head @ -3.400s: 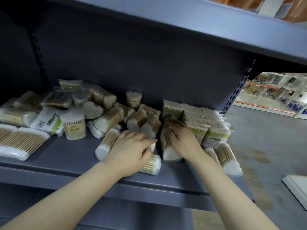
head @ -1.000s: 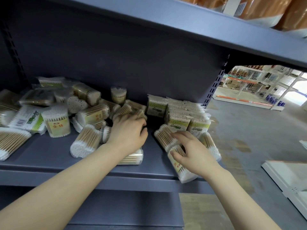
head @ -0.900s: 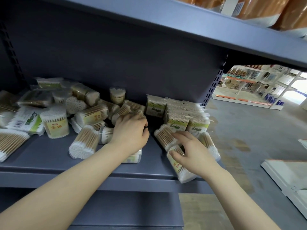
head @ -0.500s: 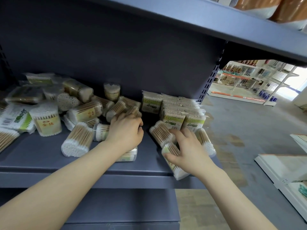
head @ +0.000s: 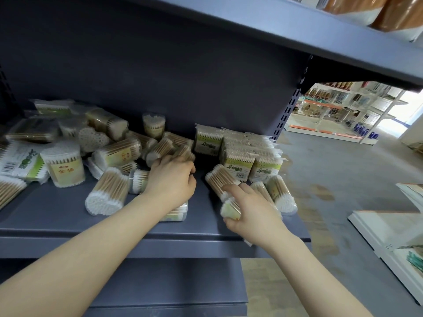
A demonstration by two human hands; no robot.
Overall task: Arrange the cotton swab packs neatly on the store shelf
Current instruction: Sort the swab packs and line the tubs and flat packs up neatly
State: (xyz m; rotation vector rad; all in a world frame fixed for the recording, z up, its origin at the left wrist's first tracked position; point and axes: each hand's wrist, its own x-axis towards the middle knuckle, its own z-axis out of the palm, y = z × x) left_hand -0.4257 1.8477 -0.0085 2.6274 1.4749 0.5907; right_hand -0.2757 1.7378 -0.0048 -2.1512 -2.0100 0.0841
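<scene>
Many cotton swab packs lie on the dark grey shelf. A jumbled heap fills the left and middle; a tidy upright stack of green-labelled packs stands at the right. My left hand lies knuckles-up over the heap's right edge, fingers curled round a swab pack, with a clear box under the wrist. My right hand grips a cylindrical swab pack near the shelf's front edge, beside other lying packs.
The upper shelf board hangs low overhead with brown goods on it. The perforated upright marks the shelf's right end. Beyond it lie the store floor, distant racks and a white shelf unit.
My right hand has drawn its pack up and closer among the lying packs at the right. My left hand stays on the heap's right edge, fingers reaching slightly further back. The camera shifted right.
</scene>
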